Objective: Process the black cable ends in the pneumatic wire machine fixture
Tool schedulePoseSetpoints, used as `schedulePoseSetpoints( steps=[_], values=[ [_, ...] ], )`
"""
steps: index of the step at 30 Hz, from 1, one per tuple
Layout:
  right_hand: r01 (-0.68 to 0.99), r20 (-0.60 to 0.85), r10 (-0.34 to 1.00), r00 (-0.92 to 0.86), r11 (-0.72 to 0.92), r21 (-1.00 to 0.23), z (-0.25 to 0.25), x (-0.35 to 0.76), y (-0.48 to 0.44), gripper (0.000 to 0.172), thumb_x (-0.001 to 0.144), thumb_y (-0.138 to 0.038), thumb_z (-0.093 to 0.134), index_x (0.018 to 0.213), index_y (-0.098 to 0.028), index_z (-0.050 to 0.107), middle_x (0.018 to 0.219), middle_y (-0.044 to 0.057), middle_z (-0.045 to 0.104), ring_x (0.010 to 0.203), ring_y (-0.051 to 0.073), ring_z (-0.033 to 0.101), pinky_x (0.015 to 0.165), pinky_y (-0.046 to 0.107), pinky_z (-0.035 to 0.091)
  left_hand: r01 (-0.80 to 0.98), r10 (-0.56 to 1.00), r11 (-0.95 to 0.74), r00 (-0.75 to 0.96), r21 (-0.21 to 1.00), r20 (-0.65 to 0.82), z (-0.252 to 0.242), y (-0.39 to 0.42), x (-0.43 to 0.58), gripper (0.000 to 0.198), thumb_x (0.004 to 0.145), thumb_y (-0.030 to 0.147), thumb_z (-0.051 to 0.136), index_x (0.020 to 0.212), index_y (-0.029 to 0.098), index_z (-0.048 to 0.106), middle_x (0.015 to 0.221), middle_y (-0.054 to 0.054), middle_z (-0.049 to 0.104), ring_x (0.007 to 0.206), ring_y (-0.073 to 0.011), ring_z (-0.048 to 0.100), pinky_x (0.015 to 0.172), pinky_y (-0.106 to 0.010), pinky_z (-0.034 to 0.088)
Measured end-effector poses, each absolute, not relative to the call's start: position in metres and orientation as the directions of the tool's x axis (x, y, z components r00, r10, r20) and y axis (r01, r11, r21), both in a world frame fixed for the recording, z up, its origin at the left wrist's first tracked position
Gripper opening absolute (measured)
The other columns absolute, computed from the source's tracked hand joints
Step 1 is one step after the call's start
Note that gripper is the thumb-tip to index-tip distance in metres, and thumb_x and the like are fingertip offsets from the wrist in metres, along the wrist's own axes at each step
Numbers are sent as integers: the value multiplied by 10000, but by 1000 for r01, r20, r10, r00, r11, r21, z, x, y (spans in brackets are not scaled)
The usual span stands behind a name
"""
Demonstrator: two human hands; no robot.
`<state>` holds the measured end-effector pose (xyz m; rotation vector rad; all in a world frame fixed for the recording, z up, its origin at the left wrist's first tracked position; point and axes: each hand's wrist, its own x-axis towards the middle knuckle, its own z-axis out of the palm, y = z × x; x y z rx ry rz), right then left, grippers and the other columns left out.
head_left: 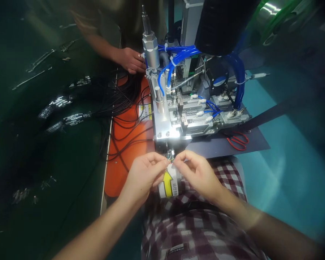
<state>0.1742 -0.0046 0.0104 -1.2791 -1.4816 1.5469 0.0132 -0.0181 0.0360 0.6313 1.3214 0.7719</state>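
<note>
My left hand [146, 173] and my right hand [196, 172] meet fingertip to fingertip just below the front of a small metal machine [173, 119]. Both pinch a tiny part with thin wire ends [170, 157], too small to name. Under the hands sits a white label with a yellow arrow [168, 185]. My lap in a checked shirt [195, 224] lies below.
Black cables [124, 104] spread over an orange mat [121, 159] to the left. Blue air hoses [178, 56] loop over the machine. Red-handled scissors [237, 140] lie on a dark sheet at right. Another person's hand [130, 59] rests at the back. Metal parts [62, 119] lie on the dark left table.
</note>
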Motion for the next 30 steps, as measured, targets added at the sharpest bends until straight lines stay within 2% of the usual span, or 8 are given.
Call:
schedulePoseSetpoints(
  steps=[4, 8, 10, 16, 23, 25, 28, 30],
  values=[
    [217, -76, 951, -300, -9, -976, 6, 173, -4, 149, 864, -290, 582, 762, -182, 574, 750, 4, 566, 612, 115, 483, 566, 252, 394, -80, 808, 589, 46, 804, -587, 34, -17, 15, 223, 759, 346, 683, 699, 158, 579, 341, 93, 358, 335, -34, 250, 355, -162, 223],
    [154, -228, 899, -373, -182, -971, 7, 176, 6, 222, 903, -356, 516, 767, -184, 550, 608, -41, 477, 493, 92, 401, 474, 233, 347, -20, 803, 596, 33, 803, -595, 34, -15, 13, 239, 778, 383, 664, 718, 169, 576, 351, 89, 376, 322, -45, 275, 334, -163, 241],
    [196, -244, 883, -400, -178, -964, 12, 178, 11, 279, 938, -393, 445, 778, -186, 543, 599, -46, 468, 480, 89, 391, 463, 230, 330, -8, 789, 613, 55, 790, -611, 36, -14, 12, 248, 786, 397, 654, 721, 172, 570, 351, 86, 382, 315, -50, 274, 324, -166, 246],
    [447, -37, 853, -520, 235, -863, 20, 179, 20, 222, 945, -364, 460, 797, -202, 494, 636, -48, 508, 565, 103, 444, 551, 241, 312, -18, 790, 610, 99, 792, -605, 39, -8, 12, 246, 749, 371, 672, 688, 161, 560, 344, 84, 370, 317, -45, 250, 318, -166, 206],
    [436, 382, 693, -611, 698, -568, 10, 179, 24, 281, 930, -213, 410, 649, -203, 415, 580, -29, 430, 515, 116, 302, 545, 295, 235, 35, 800, 591, 108, 806, -590, 41, -11, 16, 215, 761, 345, 647, 674, 167, 561, 369, 81, 368, 344, -52, 262, 342, -178, 210],
    [448, 410, 730, -546, 668, -594, 7, 175, 19, 275, 929, -206, 413, 654, -205, 409, 578, -29, 424, 517, 117, 322, 555, 293, 249, 139, 875, 480, -4, 866, -485, 41, -17, 21, 179, 772, 319, 634, 691, 166, 586, 443, 57, 443, 387, -59, 340, 375, -178, 268],
    [421, 253, 876, -411, 428, -800, 6, 169, 11, 274, 955, -231, 392, 682, -212, 397, 605, -32, 419, 543, 114, 385, 562, 267, 295, 383, 976, 212, -136, 899, -173, 40, -24, 29, 119, 788, 265, 610, 717, 171, 625, 625, 3, 582, 545, -90, 496, 504, -187, 392],
    [386, 169, 916, -363, 314, -867, 6, 166, 8, 280, 956, -254, 402, 679, -215, 385, 624, -32, 415, 562, 113, 393, 563, 258, 312, 427, 984, 159, -143, 890, -108, 40, -25, 30, 112, 791, 256, 605, 717, 175, 628, 667, -5, 607, 589, -100, 527, 538, -188, 413]
  ],
)
